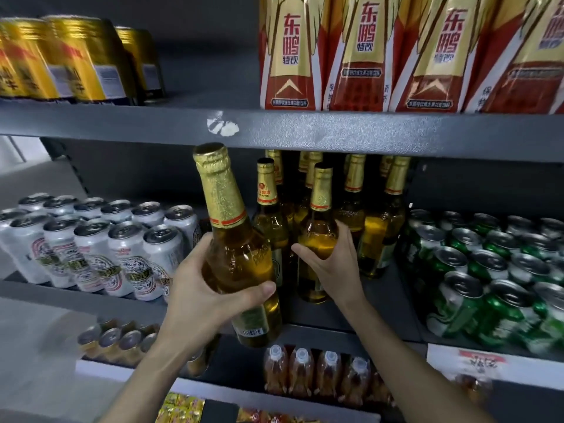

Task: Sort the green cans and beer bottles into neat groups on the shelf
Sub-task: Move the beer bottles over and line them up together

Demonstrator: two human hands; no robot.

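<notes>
We have a beer bottle (241,248) in our left hand (198,288), fingers and thumb wrapped round its body, held tilted and clear of the shelf (381,300), out in front of the bottle cluster (335,209); probably lifted so it can be slotted into that group. Our right hand (329,264) grasps the shoulder of a front bottle (317,239) that stands upright on the shelf at the near edge of the cluster, likely steadying or nudging it to make room. The bottles are clear glass with amber liquid, smooth and glossy, long necks in crinkled gold foil with a red band; the held one shows a paper label and barcode low down. Just right of the cluster sit the green cans (488,270), metal, dull silver lids with pull tabs, packed in rows, the nearest ones looking tipped or blurred, hard to tell. Left of the cluster stand white cans (100,242), printed, also in rows. Above the cluster runs a grey painted metal shelf edge (274,129) carrying red and gold cartons (366,56).
</notes>
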